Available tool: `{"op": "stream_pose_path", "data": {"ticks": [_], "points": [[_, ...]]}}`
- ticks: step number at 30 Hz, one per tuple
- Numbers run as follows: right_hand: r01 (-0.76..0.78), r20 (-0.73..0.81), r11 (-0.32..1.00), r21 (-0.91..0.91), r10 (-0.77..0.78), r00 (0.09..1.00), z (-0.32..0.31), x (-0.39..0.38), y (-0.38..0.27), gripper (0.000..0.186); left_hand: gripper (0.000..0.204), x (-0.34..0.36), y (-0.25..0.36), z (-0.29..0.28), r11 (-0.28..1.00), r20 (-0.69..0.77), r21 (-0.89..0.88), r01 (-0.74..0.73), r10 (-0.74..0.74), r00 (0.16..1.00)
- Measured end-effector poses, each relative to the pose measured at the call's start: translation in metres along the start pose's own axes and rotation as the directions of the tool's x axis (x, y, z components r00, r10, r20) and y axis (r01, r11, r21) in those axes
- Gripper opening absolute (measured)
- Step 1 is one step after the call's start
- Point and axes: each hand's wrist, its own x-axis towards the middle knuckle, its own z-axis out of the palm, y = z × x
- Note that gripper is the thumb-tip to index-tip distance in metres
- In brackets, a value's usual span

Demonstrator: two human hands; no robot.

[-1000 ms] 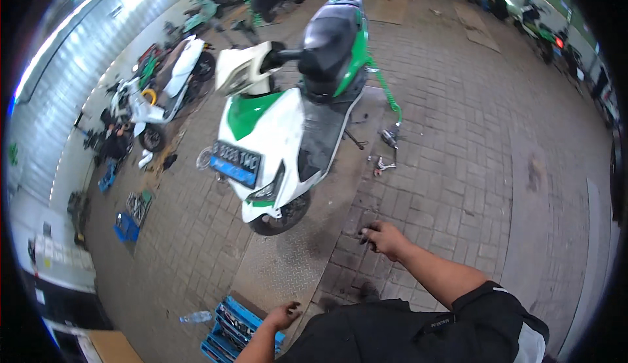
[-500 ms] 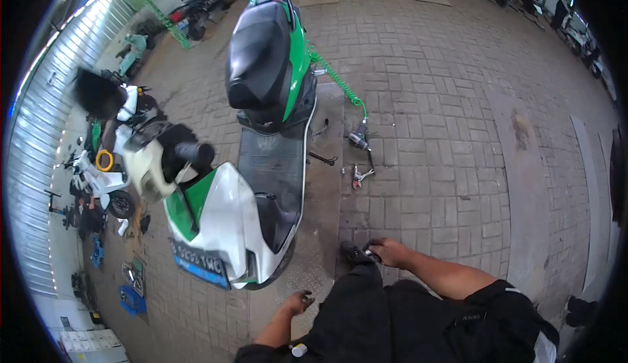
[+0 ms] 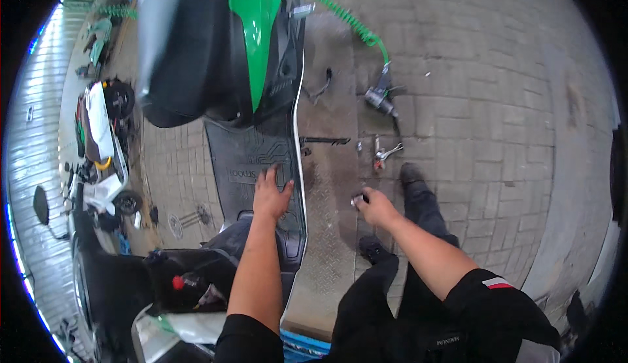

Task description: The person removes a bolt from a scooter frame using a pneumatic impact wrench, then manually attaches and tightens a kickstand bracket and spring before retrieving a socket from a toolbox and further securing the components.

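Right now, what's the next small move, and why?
I'd probably brace the left hand on the scooter footboard: it is open and over that surface, though contact is unclear, while the right hand is occupied, gripping a small metallic piece.

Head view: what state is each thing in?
Left hand, open over the footboard; contact unclear
Right hand, closed on a small metallic piece
Scooter, upright
Air tool, lying on paving, connected
Green hose, coiled, joined to air tool
Red-ended hand tool, lying down
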Motion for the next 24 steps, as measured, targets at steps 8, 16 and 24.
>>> {"op": "stream_pose_path", "data": {"ticks": [8,16,24], "points": [[0.205,-0.027,0.979,-0.009,-0.206,0.978,0.072,0.216,0.001,0.04,0.085,0.109,-0.082,0.11,0.927,-0.315,0.363,-0.096,0.219,0.923],[0.185,-0.147,0.96,0.211,-0.156,0.977,0.115,0.268,-0.002,0.03,0.085,0.116,-0.088,0.131,0.933,-0.414,0.246,-0.264,0.348,0.841],[0.248,-0.263,0.948,0.199,-0.192,0.945,0.142,0.262,0.003,0.03,0.086,0.111,-0.093,0.137,0.935,-0.411,0.252,-0.25,0.337,0.847]]}}
